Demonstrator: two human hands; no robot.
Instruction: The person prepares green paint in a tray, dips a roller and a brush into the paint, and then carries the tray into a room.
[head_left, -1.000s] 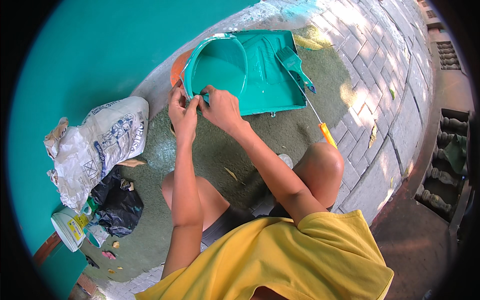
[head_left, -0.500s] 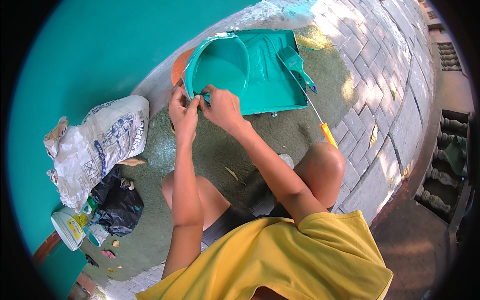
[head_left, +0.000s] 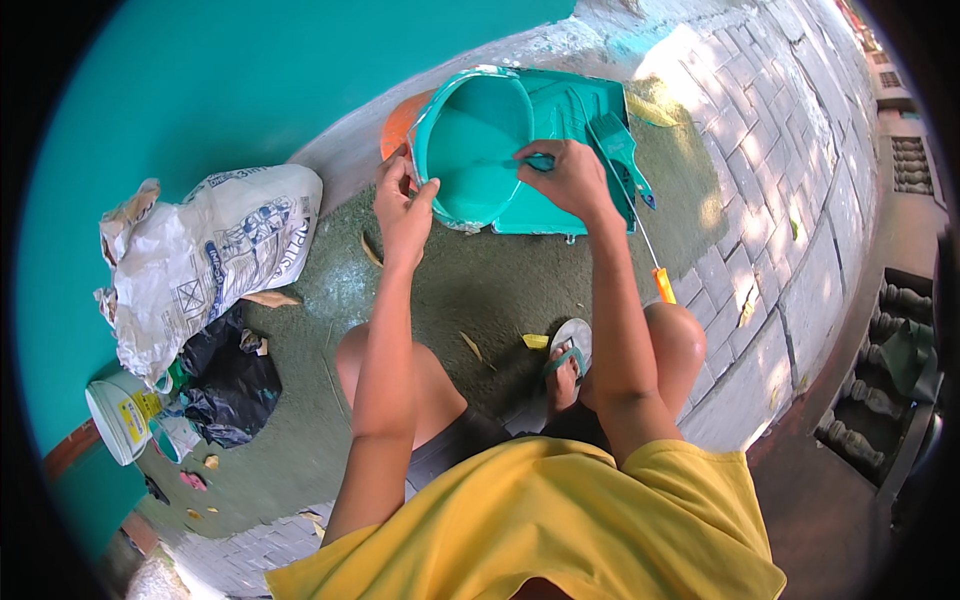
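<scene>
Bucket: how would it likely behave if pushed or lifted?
The bucket is probably heavy for its size, with paint pooled inside. It could spill if pushed, as it appears tilted toward the tray. Its paint-coated rim may be slippery.

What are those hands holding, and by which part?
The left hand holds the paint bucket by its left rim; I can't tell whether the right hand pinches anything.

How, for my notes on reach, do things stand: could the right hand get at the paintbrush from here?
Probably yes: the right hand is just left of the paintbrush, whose handle looks uncovered. A thin rod runs alongside, though, and the fingertips appear pinched together.
</scene>
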